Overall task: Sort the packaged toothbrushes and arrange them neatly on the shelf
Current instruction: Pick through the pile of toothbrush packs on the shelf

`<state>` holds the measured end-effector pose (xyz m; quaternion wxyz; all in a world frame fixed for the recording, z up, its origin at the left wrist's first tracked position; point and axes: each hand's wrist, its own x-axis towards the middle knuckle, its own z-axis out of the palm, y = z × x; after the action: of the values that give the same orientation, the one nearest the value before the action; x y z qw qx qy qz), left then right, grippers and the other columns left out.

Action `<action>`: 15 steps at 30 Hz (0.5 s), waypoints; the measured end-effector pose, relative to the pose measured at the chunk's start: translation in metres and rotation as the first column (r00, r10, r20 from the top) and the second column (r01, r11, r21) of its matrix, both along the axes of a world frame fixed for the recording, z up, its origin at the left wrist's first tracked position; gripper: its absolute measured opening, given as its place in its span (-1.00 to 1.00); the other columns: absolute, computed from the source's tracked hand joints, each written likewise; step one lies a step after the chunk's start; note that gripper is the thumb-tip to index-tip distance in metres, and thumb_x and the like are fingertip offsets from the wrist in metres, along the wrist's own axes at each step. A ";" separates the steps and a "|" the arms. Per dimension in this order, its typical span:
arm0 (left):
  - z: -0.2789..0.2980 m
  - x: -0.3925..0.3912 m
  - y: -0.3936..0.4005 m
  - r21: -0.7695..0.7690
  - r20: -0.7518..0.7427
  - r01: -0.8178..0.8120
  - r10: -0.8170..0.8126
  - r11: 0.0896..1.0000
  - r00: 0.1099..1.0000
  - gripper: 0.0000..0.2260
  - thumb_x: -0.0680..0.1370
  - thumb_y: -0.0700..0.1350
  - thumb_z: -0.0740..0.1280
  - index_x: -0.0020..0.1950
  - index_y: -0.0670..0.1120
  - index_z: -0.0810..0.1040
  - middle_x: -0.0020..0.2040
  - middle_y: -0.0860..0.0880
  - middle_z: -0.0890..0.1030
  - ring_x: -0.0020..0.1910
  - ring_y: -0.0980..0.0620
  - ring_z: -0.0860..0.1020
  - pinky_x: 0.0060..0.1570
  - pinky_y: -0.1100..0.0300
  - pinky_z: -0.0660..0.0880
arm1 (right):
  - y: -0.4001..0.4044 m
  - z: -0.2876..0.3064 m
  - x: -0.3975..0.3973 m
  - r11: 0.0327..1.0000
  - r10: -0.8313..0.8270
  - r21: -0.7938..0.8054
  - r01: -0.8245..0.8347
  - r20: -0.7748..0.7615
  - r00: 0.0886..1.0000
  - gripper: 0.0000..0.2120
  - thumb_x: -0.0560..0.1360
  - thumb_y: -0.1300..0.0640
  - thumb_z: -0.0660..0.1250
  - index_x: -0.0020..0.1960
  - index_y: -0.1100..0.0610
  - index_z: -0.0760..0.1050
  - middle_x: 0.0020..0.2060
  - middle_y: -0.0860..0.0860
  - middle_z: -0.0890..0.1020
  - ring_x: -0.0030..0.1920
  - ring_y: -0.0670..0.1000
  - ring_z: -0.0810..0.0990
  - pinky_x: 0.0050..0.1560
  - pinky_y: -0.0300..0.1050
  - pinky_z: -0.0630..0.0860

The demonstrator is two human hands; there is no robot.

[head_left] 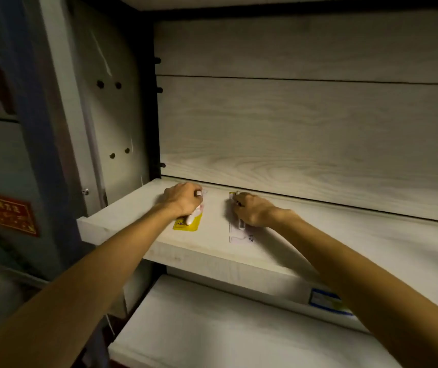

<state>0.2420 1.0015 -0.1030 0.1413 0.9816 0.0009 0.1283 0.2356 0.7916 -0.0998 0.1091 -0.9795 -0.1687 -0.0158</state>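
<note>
Both hands rest curled on packs lying flat on the shelf [318, 235]: left hand [183, 199] holds the yellow-carded toothbrush pack [187, 223], right hand [252, 209] the clear toothbrush pack [239, 232], apart, long axes parallel, pointing toward the back panel [305, 123].

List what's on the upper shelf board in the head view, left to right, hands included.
left hand resting on the yellow-backed toothbrush pack → bare strip of shelf → clear toothbrush pack under the right hand. Both packs lie flat, lengthwise front to back, apart from each other.
</note>
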 end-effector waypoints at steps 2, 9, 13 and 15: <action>-0.004 0.011 0.019 -0.047 0.003 0.014 -0.014 0.999 1.000 -0.69 0.63 0.02 0.22 0.36 0.12 0.55 0.36 -0.08 0.56 0.33 -0.18 0.49 0.25 0.00 0.45 | 0.011 -0.004 0.005 0.999 -0.031 0.019 0.031 -0.011 0.999 -0.59 0.62 0.01 0.11 0.45 0.01 0.36 0.38 0.09 0.49 0.29 0.19 0.51 0.33 0.12 0.42; -0.004 0.010 0.029 -0.052 0.031 0.055 -0.054 0.997 0.998 -0.60 0.67 0.16 0.12 0.47 0.07 0.42 0.40 -0.11 0.52 0.34 -0.21 0.47 0.22 0.00 0.40 | 0.012 -0.004 0.000 0.991 -0.132 0.016 0.134 -0.074 0.988 -0.65 0.64 -0.01 0.06 0.38 -0.02 0.39 0.23 0.10 0.61 0.22 0.17 0.56 0.33 0.14 0.42; 0.009 -0.009 0.024 -0.097 0.105 0.121 -0.110 0.988 0.988 -0.59 0.68 0.17 0.07 0.42 0.07 0.49 0.41 -0.06 0.52 0.36 -0.17 0.47 0.26 -0.01 0.43 | -0.009 0.008 -0.025 0.976 -0.194 0.100 0.191 0.019 0.981 -0.56 0.67 -0.17 0.01 0.44 -0.01 0.36 0.37 0.15 0.50 0.35 0.20 0.46 0.37 0.17 0.37; 0.015 -0.021 0.012 -0.040 0.063 0.139 -0.137 0.989 0.989 -0.52 0.67 0.23 0.03 0.47 0.05 0.44 0.46 -0.05 0.47 0.39 -0.16 0.44 0.30 -0.02 0.40 | -0.027 0.012 -0.043 0.970 -0.233 0.085 0.227 0.074 0.970 -0.45 0.67 -0.22 -0.02 0.55 0.04 0.24 0.48 0.16 0.37 0.48 0.20 0.30 0.44 0.18 0.28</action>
<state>0.2209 1.0131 -0.0878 0.1715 0.9717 -0.0683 0.1475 0.1926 0.7647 -0.0878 0.1367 -0.9860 -0.0576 -0.0756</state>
